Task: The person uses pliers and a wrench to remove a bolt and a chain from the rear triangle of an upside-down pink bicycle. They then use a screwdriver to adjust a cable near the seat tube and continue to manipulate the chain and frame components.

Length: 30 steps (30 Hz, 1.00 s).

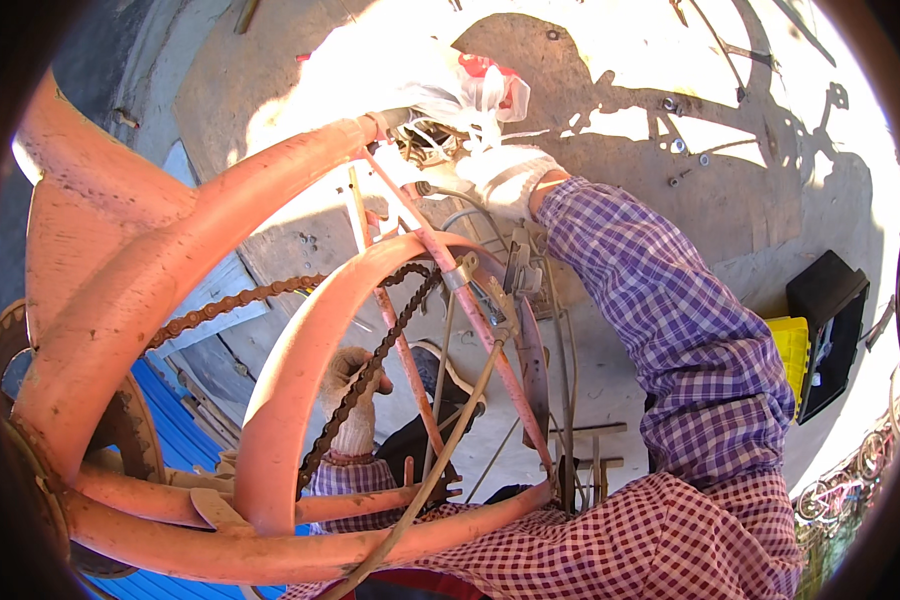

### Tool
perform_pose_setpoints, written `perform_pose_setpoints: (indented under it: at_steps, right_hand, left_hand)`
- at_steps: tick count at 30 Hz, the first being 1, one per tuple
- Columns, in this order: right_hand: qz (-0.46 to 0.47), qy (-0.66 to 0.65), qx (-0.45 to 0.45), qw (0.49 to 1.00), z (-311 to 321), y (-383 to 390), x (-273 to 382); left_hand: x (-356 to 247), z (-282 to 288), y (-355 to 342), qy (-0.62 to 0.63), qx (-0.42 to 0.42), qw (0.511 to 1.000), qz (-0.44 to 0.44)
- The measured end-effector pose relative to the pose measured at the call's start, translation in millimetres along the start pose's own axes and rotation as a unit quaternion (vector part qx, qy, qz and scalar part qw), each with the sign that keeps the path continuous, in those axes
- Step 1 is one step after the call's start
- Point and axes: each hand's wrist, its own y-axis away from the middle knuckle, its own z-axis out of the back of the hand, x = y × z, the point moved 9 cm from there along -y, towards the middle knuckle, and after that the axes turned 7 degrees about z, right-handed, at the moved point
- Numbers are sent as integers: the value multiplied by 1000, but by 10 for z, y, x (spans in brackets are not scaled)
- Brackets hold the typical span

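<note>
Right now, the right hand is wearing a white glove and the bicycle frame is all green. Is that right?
Not quite: the bicycle frame is orange-pink, not green, as the head view shows. The right hand is wearing a white glove, just as you said.

Place: sunlit bicycle-repair workshop
Bicycle: orange tubular metal frame (215,205), rusty brown metal chain (240,302)
Loose hardware: small silvery metal nuts and bolts (679,146)
Case: black-and-yellow plastic box (822,300)
</note>
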Motion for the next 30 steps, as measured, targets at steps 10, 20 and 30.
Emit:
perform_pose_setpoints:
  at_steps: [10,20,30]
  right_hand:
    - [-23,-31,-46,998,-42,56,-116]
    - [80,13,29,996,43,91,73]
    - [-11,-27,57,998,-228,336,-243]
  left_hand:
    - [104,67,75,30,-8,999,-11]
    - [372,94,-69,33,0,999,15]
    - [239,35,-28,24,13,1000,10]
